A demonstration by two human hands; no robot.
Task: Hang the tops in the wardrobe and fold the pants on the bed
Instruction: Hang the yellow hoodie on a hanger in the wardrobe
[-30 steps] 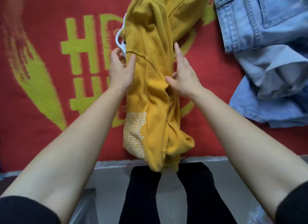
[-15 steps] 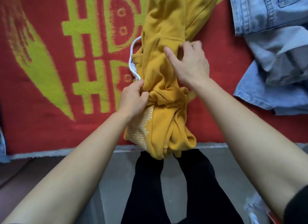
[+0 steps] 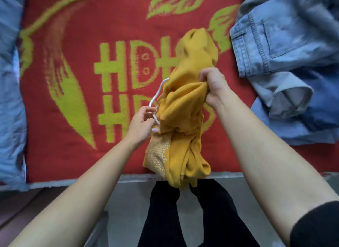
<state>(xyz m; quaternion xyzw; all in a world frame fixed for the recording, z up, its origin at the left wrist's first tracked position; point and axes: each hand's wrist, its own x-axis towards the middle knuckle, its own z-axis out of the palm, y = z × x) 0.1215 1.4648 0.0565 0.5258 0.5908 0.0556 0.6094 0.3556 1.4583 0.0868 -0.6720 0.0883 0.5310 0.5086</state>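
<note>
The yellow garment (image 3: 183, 140) lies bunched lengthwise at the middle of the bed's (image 3: 60, 155) near edge, its lower end drooping over it. The hands are apart: the right hand (image 3: 213, 87) clenches a thick gather of cloth on the right side, and the left hand (image 3: 142, 121) pinches a thin white loop (image 3: 155, 97) on the left, either a hanger or a drawstring, I cannot tell which. The cloth looks soft, thick and limp, so it is likely best held by a hem or seam. Denim clothes (image 3: 284, 44) lie at the right edge.
</note>
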